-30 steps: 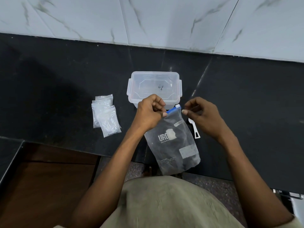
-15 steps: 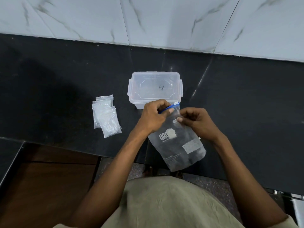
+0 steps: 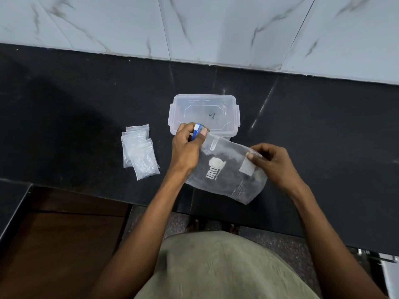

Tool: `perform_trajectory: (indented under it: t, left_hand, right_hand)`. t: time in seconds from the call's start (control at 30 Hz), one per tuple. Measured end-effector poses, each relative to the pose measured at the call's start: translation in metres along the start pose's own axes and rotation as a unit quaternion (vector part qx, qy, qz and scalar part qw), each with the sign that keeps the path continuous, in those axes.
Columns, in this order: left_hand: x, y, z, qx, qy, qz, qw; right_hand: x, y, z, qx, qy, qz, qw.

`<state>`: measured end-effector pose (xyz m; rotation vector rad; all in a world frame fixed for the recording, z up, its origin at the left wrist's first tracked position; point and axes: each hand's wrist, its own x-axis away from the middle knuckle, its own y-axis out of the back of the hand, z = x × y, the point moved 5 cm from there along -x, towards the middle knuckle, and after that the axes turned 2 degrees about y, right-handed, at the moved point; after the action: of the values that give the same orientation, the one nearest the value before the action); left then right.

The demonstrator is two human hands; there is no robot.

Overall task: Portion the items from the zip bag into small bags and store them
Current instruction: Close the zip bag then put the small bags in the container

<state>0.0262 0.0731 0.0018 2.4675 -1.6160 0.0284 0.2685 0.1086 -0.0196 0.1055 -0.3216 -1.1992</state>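
Note:
A clear zip bag (image 3: 224,171) with white print and a blue zip strip is held tilted over the black counter's front edge. My left hand (image 3: 186,145) grips its blue top end. My right hand (image 3: 271,161) pinches the bag's right edge between thumb and fingers. A clear plastic box (image 3: 204,114) stands just behind the hands with its top towards me; I cannot tell whether a lid is on it. A small pile of clear small bags (image 3: 140,153) lies on the counter to the left.
The black stone counter (image 3: 323,137) runs to a marbled tile wall (image 3: 216,29) at the back. A lower black ledge (image 3: 13,197) and brown wooden surface (image 3: 60,244) sit at the lower left. A metal fitting (image 3: 386,258) shows at the lower right edge.
The zip bag swung from hanging upright to lying tilted sideways. My right hand slid from the bag's top to its right edge. The white scoop beside the bag is now hidden.

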Motion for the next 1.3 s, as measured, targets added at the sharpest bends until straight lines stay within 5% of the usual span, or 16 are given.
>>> perform_trajectory:
  t: [0.17, 0.37, 0.53, 0.9, 1.03, 1.3]
  left_hand:
    - [0.000, 0.013, 0.001, 0.054, -0.003, -0.072, 0.996]
    - [0.003, 0.016, 0.009, 0.122, 0.032, -0.080, 0.989]
    - [0.001, 0.048, 0.021, 0.181, 0.075, -0.175, 0.965]
    - [0.006, 0.041, 0.031, 0.174, 0.078, -0.175, 0.966]
    - [0.009, 0.038, 0.034, 0.163, 0.092, -0.156, 0.970]
    - [0.017, 0.022, 0.051, 0.068, 0.180, 0.027, 0.981]
  right_hand:
    - [0.005, 0.011, -0.007, -0.143, -0.032, -0.037, 0.988]
    - [0.009, 0.017, -0.010, -0.120, 0.006, -0.123, 0.985]
    - [0.010, 0.051, -0.017, -0.132, 0.026, -0.240, 0.962]
    - [0.019, -0.013, -0.007, -0.179, 0.014, 0.012, 0.984]
    - [0.015, -0.017, -0.009, -0.134, 0.015, -0.022, 0.991]
    - [0.008, -0.006, -0.022, -0.143, -0.034, -0.137, 0.980]
